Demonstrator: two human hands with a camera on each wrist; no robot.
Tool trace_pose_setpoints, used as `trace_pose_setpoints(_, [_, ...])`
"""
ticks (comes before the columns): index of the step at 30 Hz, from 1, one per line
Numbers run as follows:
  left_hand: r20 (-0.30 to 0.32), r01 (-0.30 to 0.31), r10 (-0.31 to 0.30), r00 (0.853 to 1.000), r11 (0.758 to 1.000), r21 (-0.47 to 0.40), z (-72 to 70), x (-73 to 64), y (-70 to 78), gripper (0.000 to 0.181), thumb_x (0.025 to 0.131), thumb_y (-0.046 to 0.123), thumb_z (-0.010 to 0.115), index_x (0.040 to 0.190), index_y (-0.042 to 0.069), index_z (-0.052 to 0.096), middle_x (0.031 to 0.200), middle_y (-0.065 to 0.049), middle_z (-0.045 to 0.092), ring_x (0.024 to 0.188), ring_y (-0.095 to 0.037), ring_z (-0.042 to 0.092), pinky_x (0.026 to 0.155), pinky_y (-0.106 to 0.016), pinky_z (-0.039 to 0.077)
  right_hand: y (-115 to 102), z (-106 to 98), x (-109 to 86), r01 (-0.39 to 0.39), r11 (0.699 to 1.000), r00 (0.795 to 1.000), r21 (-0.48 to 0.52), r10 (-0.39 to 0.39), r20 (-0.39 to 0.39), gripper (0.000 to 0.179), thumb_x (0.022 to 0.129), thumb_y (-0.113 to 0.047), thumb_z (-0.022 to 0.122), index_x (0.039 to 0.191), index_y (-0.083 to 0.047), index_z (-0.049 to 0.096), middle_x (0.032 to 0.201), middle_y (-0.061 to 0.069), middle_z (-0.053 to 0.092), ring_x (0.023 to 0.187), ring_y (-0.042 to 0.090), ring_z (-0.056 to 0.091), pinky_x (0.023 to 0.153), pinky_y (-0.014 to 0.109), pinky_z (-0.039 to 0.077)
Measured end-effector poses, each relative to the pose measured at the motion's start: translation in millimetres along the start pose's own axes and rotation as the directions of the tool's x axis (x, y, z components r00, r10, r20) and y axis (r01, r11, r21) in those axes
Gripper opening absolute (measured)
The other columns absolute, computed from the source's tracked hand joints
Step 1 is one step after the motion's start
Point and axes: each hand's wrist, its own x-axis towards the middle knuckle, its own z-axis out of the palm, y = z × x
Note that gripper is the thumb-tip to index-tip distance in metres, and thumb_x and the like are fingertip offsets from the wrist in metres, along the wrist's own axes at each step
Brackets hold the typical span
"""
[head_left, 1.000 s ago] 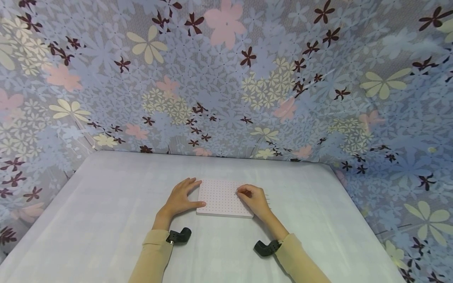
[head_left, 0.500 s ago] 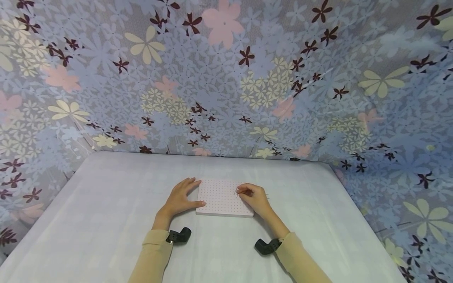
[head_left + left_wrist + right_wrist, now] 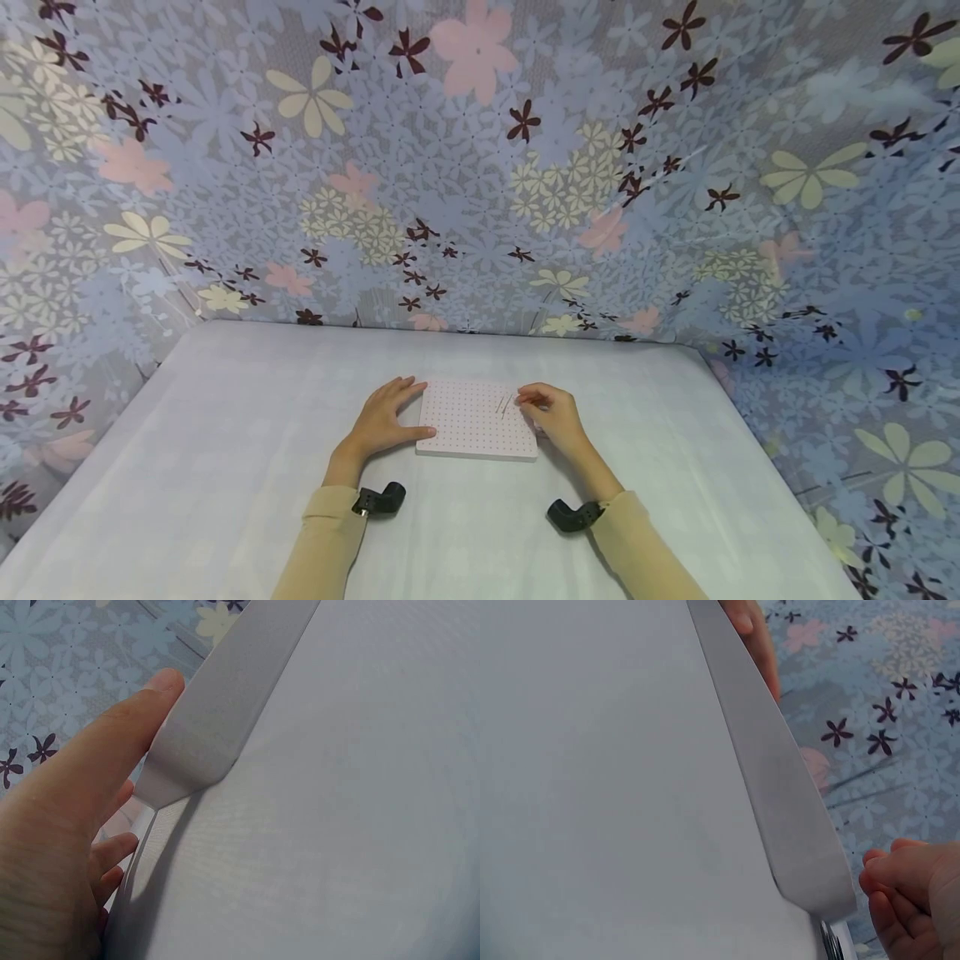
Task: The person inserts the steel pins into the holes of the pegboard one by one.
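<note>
A white board with rows of small holes (image 3: 468, 429) lies mid-table. Two thin metal pins (image 3: 500, 405) stand slanting from its right part. My left hand (image 3: 381, 419) rests at the board's left edge, thumb on the near-left part and fingertips at the far-left corner. In the left wrist view, its thumb (image 3: 112, 739) lies fairly straight along the board's side. Just right of the pins is my right hand (image 3: 553, 417), fingertips close to the nearer pin's top. The right wrist view shows its fingers (image 3: 889, 889) loosely bunched, with nothing visible between them.
More thin metal pins (image 3: 831, 941) lie beside the board's right end, mostly hidden by my right hand in the head view. A pale cloth covers the table (image 3: 300, 358). Behind it hangs a flowered curtain (image 3: 480, 167). Both wrists wear black cameras (image 3: 381, 500).
My right hand has moved right, away from the slanting pins, which remain in the board. The pins beside the board's right end are now covered by that hand. The left hand stays put.
</note>
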Motion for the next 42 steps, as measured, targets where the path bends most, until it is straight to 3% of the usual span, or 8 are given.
trace_pose_setpoints(8, [0.011,0.008,-0.008,1.000,1.000,-0.009,1.2,0.0,-2.6,0.084,0.070,0.051,0.076,0.141,0.015,0.047,0.151,-0.016,0.038,0.144,-0.040,0.026,0.116,-0.061,0.019,3.6,-7.8,0.0,0.030,0.999,0.997,-0.043,-0.032,-0.064,0.015,0.082,0.005,0.067,0.097,0.002,0.070,0.091,0.015,0.072,0.084,0.023,0.068,0.080,0.021,0.054])
trace_pose_setpoints(16, [-0.004,-0.011,0.011,1.000,1.000,-0.016,3.4,-2.0,-3.9,0.085,0.070,0.050,0.077,0.141,0.015,0.047,0.150,-0.017,0.039,0.142,-0.040,0.028,0.115,-0.060,0.021,10.6,-17.0,-3.8,0.020,0.994,0.993,-0.108,-0.032,-0.112,0.014,0.083,0.003,0.067,0.097,0.002,0.070,0.091,0.015,0.072,0.082,0.019,0.066,0.077,0.021,0.053])
trace_pose_setpoints(23, [0.010,-0.006,0.006,1.000,1.000,-0.002,7.2,-0.5,-5.8,0.085,0.070,0.051,0.077,0.141,0.016,0.047,0.151,-0.015,0.038,0.143,-0.038,0.028,0.116,-0.059,0.021,18.8,-26.1,-9.1,-0.057,0.985,0.991,-0.165,0.036,-0.129,0.016,0.082,0.003,0.068,0.097,0.001,0.071,0.091,0.012,0.073,0.084,0.021,0.065,0.076,0.022,0.053])
trace_pose_setpoints(34, [-0.090,-0.078,0.075,0.993,0.996,-0.033,6.3,-2.0,-6.0,0.088,0.068,0.065,0.071,0.137,0.014,0.051,0.145,-0.020,0.045,0.138,-0.042,0.034,0.112,-0.062,0.024,28.6,-33.4,-6.1,-0.101,0.978,0.993,-0.183,0.088,-0.077,0.015,0.081,0.002,0.070,0.096,-0.001,0.072,0.091,0.013,0.074,0.086,0.021,0.068,0.076,0.017,0.054])
trace_pose_setpoints(42, [-0.010,-0.015,0.014,1.000,1.000,-0.012,0.0,3.8,-7.3,0.084,0.070,0.052,0.076,0.141,0.016,0.048,0.151,-0.015,0.039,0.143,-0.038,0.028,0.116,-0.059,0.020,30.2,-33.6,-5.5,-0.100,0.980,0.994,-0.174,0.091,-0.062,0.017,0.079,0.002,0.072,0.096,-0.001,0.072,0.092,0.013,0.074,0.085,0.023,0.069,0.075,0.016,0.054])
